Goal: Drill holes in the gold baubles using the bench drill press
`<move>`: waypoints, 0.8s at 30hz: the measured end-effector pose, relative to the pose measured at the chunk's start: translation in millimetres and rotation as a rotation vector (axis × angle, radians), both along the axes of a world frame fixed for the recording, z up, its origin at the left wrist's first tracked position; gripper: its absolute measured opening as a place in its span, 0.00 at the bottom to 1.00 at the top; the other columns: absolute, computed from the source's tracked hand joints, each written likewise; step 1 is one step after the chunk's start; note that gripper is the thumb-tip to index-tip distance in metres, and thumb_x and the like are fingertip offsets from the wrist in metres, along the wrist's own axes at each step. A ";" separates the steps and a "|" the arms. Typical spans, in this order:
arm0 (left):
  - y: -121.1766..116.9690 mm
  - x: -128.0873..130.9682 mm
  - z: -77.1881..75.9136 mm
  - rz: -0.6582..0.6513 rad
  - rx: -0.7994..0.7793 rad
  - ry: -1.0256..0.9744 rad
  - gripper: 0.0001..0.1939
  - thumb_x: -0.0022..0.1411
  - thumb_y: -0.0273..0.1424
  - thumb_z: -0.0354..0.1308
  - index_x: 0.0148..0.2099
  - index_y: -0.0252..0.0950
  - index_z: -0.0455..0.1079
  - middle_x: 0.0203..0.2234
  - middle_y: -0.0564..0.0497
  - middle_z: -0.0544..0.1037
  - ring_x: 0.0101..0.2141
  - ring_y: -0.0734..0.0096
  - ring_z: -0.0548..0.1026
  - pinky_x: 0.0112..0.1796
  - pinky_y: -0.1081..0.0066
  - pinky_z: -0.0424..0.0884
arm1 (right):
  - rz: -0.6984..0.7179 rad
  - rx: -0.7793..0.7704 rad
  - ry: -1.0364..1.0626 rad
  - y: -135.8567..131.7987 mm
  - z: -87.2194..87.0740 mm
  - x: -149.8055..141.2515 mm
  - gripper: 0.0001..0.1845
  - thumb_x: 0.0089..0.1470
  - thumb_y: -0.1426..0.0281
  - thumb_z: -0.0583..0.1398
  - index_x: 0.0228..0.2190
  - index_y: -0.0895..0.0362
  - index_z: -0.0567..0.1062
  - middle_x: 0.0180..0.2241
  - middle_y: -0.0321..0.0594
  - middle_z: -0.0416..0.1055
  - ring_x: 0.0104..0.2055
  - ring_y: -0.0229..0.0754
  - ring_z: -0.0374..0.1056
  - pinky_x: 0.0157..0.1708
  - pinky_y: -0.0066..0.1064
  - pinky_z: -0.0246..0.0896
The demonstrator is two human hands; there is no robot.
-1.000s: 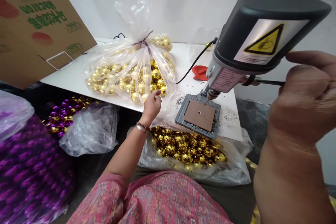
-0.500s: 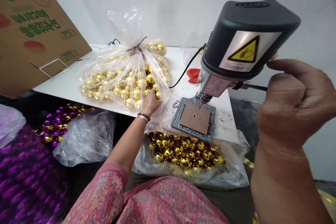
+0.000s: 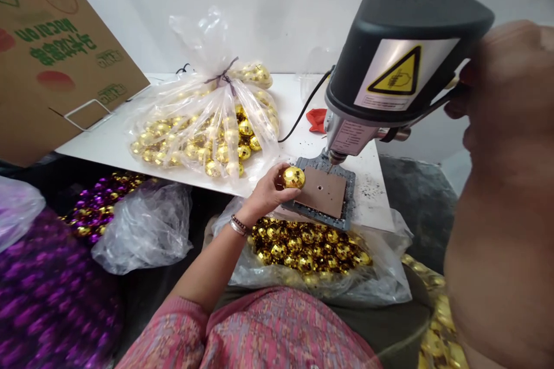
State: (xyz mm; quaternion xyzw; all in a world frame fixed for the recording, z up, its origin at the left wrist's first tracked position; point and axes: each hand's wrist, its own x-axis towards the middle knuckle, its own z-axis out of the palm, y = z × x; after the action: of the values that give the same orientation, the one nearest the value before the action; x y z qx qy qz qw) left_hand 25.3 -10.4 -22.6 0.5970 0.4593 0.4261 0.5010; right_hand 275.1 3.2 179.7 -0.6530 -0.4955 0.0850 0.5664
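A shiny gold faceted ball (image 3: pixel 294 177) is pinched in my left hand (image 3: pixel 270 187), at the left edge of the bench drill's base. My right hand (image 3: pixel 506 81), smeared by motion, is closed round the feed lever (image 3: pixel 439 104) of the bench drill (image 3: pixel 411 52). Under the chuck (image 3: pixel 336 157), a brown board (image 3: pixel 326 193) with a small hole lies on the grey drill base (image 3: pixel 350 184). To the left, a torn clear bag (image 3: pixel 203 132) tied at its neck holds several gold balls. An open bag of gold balls (image 3: pixel 307 245) rests below the table edge, at my lap.
A printed cardboard box (image 3: pixel 56 63) stands at the left. Purple balls in a bag (image 3: pixel 47 294) and crumpled clear plastic (image 3: pixel 147 230) are at lower left. A red item (image 3: pixel 317 120) and black cable (image 3: pixel 298 118) lie behind the base. Dark chips dot the white table (image 3: pixel 367 167).
My left hand has come out of the tied bag with a gold ball and moved right to the drill base. My right hand has moved up and closed round the lever.
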 end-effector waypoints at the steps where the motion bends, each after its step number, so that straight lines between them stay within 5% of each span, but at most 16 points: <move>1: 0.3 3.9 -1.2 -0.027 -0.025 -0.030 0.34 0.48 0.36 0.73 0.56 0.36 0.67 0.44 0.46 0.78 0.43 0.64 0.76 0.47 0.63 0.74 | -0.066 -0.079 0.053 1.0 2.9 -1.7 0.14 0.53 0.64 0.57 0.26 0.60 0.77 0.14 0.31 0.57 0.18 0.28 0.54 0.21 0.28 0.45; 4: 2.5 12.5 -0.8 -0.097 -0.079 -0.054 0.30 0.52 0.41 0.71 0.54 0.36 0.70 0.45 0.46 0.79 0.45 0.62 0.76 0.49 0.62 0.73 | -0.137 -0.132 0.120 2.1 6.5 -5.1 0.13 0.51 0.60 0.60 0.25 0.58 0.76 0.11 0.29 0.54 0.15 0.28 0.49 0.19 0.29 0.42; 14: 20.5 41.1 16.4 -0.130 -0.102 0.260 0.18 0.60 0.41 0.64 0.47 0.36 0.75 0.38 0.50 0.80 0.40 0.64 0.75 0.43 0.68 0.70 | 0.125 0.157 0.139 12.4 -5.1 5.1 0.17 0.55 0.70 0.56 0.17 0.58 0.60 0.12 0.29 0.48 0.21 0.28 0.63 0.23 0.23 0.54; 19: 22.4 51.2 16.6 -0.089 -0.130 0.267 0.14 0.60 0.39 0.64 0.44 0.35 0.74 0.35 0.51 0.79 0.37 0.67 0.74 0.40 0.69 0.69 | 0.138 0.189 0.156 16.3 -3.8 3.2 0.14 0.55 0.74 0.55 0.19 0.61 0.66 0.14 0.29 0.48 0.22 0.28 0.62 0.25 0.21 0.55; 24: 18.3 48.3 13.6 -0.038 -0.088 0.296 0.17 0.56 0.39 0.67 0.44 0.36 0.74 0.34 0.51 0.78 0.36 0.68 0.73 0.37 0.70 0.69 | 0.094 0.173 0.087 17.5 -5.9 5.8 0.17 0.60 0.71 0.54 0.26 0.68 0.76 0.17 0.31 0.51 0.23 0.22 0.50 0.26 0.21 0.44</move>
State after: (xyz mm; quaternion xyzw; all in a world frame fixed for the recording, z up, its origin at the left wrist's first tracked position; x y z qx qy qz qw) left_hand 73.6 7.9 -9.0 0.6392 0.5352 0.3035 0.4614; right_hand 280.9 20.7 173.8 -0.5734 -0.5060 0.0969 0.6370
